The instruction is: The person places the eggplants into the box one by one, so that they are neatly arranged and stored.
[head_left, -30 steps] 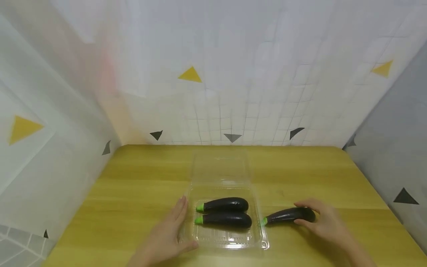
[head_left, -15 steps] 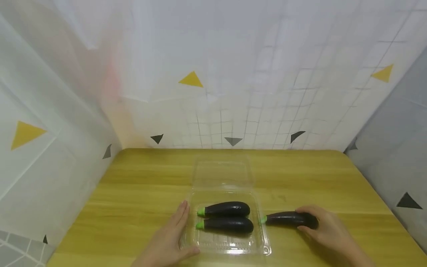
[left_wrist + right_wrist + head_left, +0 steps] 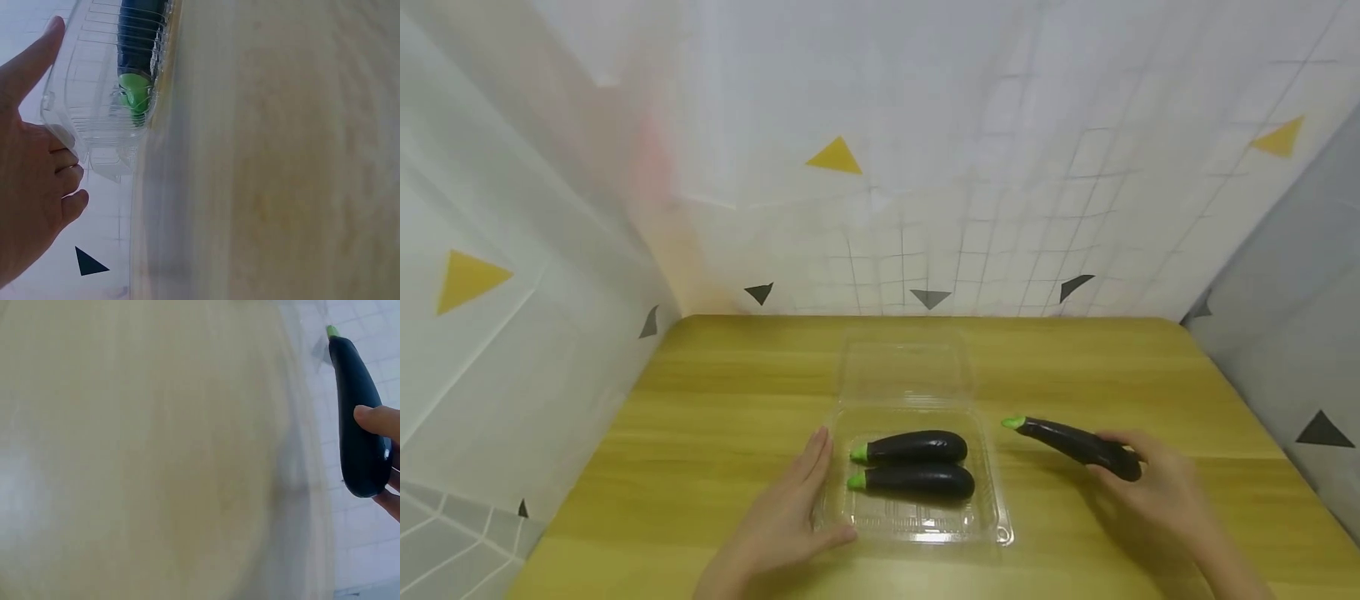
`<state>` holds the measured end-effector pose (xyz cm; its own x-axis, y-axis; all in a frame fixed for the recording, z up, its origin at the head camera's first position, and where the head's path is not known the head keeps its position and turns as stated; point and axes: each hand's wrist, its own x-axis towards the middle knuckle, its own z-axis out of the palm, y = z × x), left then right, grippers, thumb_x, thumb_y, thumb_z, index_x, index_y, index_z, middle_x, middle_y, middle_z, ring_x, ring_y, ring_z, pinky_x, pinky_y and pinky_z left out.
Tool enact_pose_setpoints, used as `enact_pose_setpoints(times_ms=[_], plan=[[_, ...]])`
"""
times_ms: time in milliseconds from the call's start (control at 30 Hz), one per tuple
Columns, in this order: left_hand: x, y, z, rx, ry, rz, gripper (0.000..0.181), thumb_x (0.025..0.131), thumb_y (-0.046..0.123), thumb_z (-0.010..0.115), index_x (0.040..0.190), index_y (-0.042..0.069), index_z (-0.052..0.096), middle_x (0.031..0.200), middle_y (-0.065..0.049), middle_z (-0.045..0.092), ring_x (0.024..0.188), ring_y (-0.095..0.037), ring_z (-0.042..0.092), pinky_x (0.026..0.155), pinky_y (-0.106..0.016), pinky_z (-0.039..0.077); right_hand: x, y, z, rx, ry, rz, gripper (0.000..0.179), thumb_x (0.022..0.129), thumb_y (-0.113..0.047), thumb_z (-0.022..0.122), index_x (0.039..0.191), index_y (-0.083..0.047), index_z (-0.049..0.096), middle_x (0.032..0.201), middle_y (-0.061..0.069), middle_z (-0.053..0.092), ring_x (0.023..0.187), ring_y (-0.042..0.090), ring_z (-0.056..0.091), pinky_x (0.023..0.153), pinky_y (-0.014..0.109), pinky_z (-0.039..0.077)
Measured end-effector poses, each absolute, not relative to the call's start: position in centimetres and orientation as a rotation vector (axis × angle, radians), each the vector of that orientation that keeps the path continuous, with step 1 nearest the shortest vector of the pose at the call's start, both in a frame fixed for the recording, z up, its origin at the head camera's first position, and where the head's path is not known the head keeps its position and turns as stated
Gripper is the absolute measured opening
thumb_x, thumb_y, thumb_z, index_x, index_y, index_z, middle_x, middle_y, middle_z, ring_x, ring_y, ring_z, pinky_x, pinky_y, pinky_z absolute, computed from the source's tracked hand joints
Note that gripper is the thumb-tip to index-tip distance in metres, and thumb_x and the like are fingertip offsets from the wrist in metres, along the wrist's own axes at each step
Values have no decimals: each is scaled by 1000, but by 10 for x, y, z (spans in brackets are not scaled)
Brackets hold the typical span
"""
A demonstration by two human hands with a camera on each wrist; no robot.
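A dark purple eggplant [image 3: 1071, 442] with a green stem end is in my right hand [image 3: 1161, 483], which grips its thick end between thumb and fingers. The eggplant is off the table, tilted, with its stem raised to the left. In the right wrist view, my thumb [image 3: 378, 420] lies across the eggplant [image 3: 357, 419]. My left hand [image 3: 782, 508] rests against the left side of a clear plastic clamshell box [image 3: 917, 533], fingers straight, thumb near its front corner. Inside the box lie two more eggplants, a rear one [image 3: 917, 447] and a front one [image 3: 917, 481], stems to the left.
The box's transparent lid [image 3: 904, 367] is folded back towards the rear of the wooden table [image 3: 722, 400]. White sheeting [image 3: 925, 167] with yellow and black triangles stands behind the table and along both sides.
My right hand has closed on the third eggplant and lifted it off the table, its stem end swinging up. The left hand stays at the box.
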<state>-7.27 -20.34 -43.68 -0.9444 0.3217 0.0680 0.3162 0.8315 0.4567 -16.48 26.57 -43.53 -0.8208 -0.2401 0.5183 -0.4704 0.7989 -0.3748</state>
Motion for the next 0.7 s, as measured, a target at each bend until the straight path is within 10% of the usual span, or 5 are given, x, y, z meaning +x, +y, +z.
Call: enact_pose_setpoints(times_ms=[500, 700], plan=[[-76, -201, -435, 537, 2988, 717, 111, 80, 66, 63, 154, 7, 6, 161, -9, 0, 145, -25, 7, 110, -48, 27, -157, 231, -388, 615, -2382, 681, 53, 51, -12, 91, 101, -13, 73, 91, 0, 72, 78, 14, 64, 69, 11, 42], [-74, -201, -432, 510, 2975, 737, 112, 79, 65, 65, 154, 7, 6, 160, -7, 0, 145, -24, 7, 111, -48, 25, -155, 212, -379, 787, -2300, 754, 47, 73, -45, 81, 104, -12, 72, 95, -2, 71, 83, 12, 62, 77, 7, 42]])
